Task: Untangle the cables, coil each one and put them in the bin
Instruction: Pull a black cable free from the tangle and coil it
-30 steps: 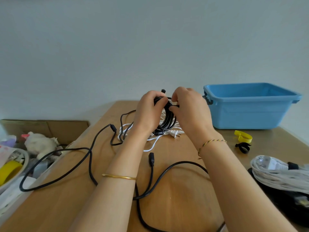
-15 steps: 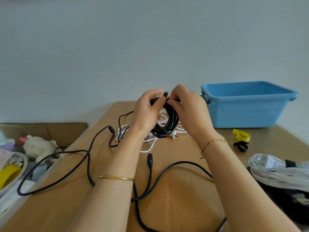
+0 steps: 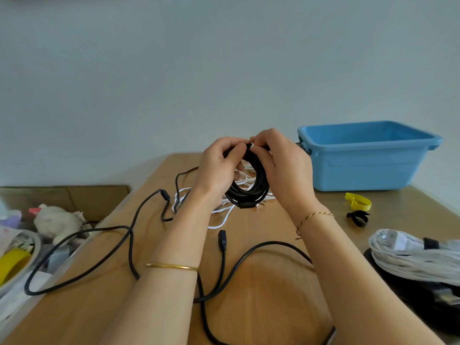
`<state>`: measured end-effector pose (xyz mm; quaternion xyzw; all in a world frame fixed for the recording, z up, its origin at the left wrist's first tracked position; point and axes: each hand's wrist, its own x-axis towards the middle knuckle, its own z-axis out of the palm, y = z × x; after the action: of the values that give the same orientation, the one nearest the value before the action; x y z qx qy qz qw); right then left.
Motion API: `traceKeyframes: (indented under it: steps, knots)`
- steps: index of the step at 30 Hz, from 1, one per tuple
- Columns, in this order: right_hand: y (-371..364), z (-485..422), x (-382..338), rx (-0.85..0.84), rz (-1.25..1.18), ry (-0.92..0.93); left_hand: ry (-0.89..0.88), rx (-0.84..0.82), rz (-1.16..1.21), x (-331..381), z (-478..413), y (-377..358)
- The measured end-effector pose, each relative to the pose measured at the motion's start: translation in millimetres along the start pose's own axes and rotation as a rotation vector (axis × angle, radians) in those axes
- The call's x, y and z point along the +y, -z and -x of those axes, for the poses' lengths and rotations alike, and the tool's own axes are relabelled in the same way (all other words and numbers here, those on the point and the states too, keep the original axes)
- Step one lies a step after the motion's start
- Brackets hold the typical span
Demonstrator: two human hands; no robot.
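Fingers: both sets are curled. The left fingers [image 3: 235, 151] wrap the top of the coil [image 3: 251, 192], and the right fingers [image 3: 258, 141] pinch the same spot, tips nearly meeting. I cannot tell whether they pinch the cable's end or a tie.
Hands: the left hand [image 3: 219, 170] and right hand [image 3: 283, 168] are just left of the bin [image 3: 368, 170], at about rim height.
Coil: black, several loops, hanging from the fingers left of the bin and clear of the surface [image 3: 261, 290].
Handling: probably light and springy, so the loops would likely spring open if the grip loosens. The jacket looks smooth and may be a little slippery.
Where to hold: best at the top, where all the loops bunch together, as here.
White cable [image 3: 224, 216]: lies loose left of the bin, below the coil.
Black cable [image 3: 124, 245]: sprawls uncoiled, farther left of the bin and nearer the person.
Ties: a yellow tie [image 3: 358, 201] and a black tie [image 3: 358, 217] lie just in front of the bin.
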<state>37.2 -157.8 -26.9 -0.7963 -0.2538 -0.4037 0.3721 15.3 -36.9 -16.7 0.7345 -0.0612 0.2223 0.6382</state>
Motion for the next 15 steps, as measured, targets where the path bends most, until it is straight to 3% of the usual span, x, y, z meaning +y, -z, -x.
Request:
traceKeyframes:
  steps: [7, 15]
  knots:
    - [-9.4, 3.9, -5.5, 0.221, 0.065, 0.086, 0.127, 0.041, 0.212, 11.0, -0.1, 0.0]
    - [-5.0, 1.4, -11.9, 0.162, -0.044, 0.075, 0.150, 0.139, 0.239, 11.8, 0.5, -1.2]
